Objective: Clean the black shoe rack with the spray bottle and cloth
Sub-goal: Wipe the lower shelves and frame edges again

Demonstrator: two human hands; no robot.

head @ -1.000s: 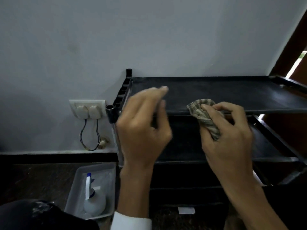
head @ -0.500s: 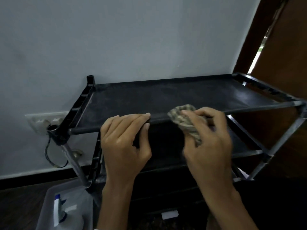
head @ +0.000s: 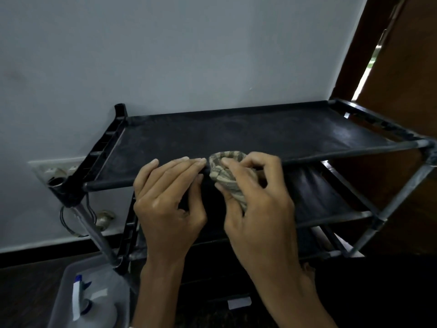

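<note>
The black shoe rack [head: 248, 136] stands against the grey wall, its dusty top shelf facing me and lower shelves below. My right hand [head: 257, 209] is shut on a crumpled checked cloth [head: 224, 172], pressed against the top shelf's front bar near the middle. Just left of the cloth, my left hand [head: 168, 202] rests on the same bar, fingers curled over it. The white spray bottle [head: 87, 306] with a blue nozzle lies in a translucent tray at the bottom left.
The plastic tray [head: 61, 292] sits on the dark floor beside the rack's left leg. A wall socket [head: 54, 168] with plugs and hanging cables is behind the rack's left corner. A brown wooden door [head: 402, 67] stands at the right.
My left hand has come down from mid-air onto the front bar. The right hand with the cloth has settled on the bar beside it. The view has shifted right and closer to the rack.
</note>
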